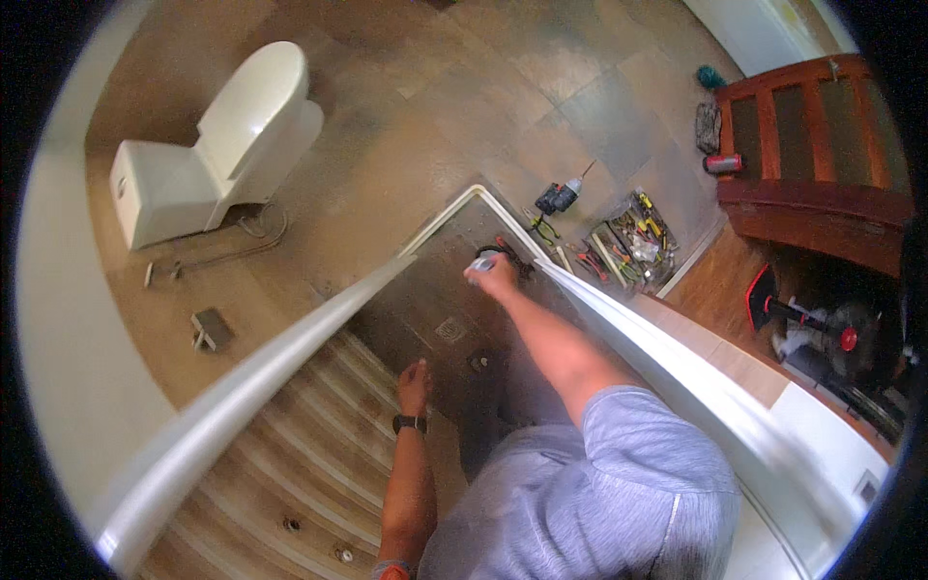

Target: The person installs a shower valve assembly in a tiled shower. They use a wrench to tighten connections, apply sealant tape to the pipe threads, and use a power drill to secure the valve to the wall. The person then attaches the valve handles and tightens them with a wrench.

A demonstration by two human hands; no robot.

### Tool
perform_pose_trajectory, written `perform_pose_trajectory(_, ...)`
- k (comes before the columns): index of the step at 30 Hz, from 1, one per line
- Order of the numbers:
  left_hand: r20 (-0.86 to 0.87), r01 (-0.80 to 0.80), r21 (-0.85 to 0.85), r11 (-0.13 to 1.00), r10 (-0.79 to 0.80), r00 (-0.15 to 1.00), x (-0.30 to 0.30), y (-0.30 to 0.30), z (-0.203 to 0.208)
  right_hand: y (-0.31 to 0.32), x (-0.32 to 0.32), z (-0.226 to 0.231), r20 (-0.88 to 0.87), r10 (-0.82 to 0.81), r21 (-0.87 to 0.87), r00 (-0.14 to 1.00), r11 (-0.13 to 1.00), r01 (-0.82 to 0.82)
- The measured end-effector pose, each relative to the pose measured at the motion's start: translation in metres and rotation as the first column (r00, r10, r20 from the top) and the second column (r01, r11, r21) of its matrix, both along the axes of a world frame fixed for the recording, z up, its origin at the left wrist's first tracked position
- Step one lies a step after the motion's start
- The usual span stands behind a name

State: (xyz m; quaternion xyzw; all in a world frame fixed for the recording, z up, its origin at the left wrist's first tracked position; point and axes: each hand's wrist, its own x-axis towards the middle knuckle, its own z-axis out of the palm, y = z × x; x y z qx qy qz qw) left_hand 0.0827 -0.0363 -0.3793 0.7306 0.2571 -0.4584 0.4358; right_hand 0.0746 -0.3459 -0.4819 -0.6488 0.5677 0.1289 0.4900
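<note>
My right hand (499, 278) reaches forward over the dark shower floor (406, 324), close to the corner of the white frame (475, 192). Its fingers are closed round a small, shiny, pale grey object (478, 265) whose kind I cannot make out. Just beyond it lie dark and red-handled tools (517, 256), partly hidden by the hand. My left hand (414, 389), below a dark wristwatch (410, 423), hangs beside the ribbed panel (319, 425) with its fingers stretched out and nothing visible in them. A square drain (449, 331) lies between the two hands.
White rails (290, 358) rise on both sides. Outside the frame lie a cordless drill (559, 197) and a tray of hand tools (633, 242). A white toilet (222, 155) stands left on the tiles, with a hose (253, 232) beside it. Wooden furniture (812, 126) stands right.
</note>
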Motion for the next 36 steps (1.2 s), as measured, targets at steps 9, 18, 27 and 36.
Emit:
perform_pose_trajectory(9, -0.022, -0.011, 0.195, 0.981, 0.016, 1.000, 0.012, -0.009, -0.145, -0.163, 0.057, -0.247, -0.255, 0.368, -0.180, 0.894, 0.890, -0.418)
perform_pose_trajectory(18, -0.032, -0.127, 0.382, 0.915, 0.151, 0.988, -0.016, 0.039, -0.222, -0.293, 0.123, -0.426, -0.575, 0.340, -0.269, 0.744, 0.781, -0.564)
perform_pose_trajectory(27, 0.012, -0.229, 0.375, 0.898, 0.242, 0.970, -0.043, 0.024, -0.223, -0.144, 0.112, -0.383, -0.208, 0.717, -0.134, 0.666, 0.653, -0.745)
perform_pose_trajectory(36, 0.048, -0.143, 0.193, 0.971, 0.137, 0.989, -0.036, 0.005, -0.221, -0.095, 0.033, -0.460, -0.361, 0.719, 0.061, 0.593, 0.653, -0.755)
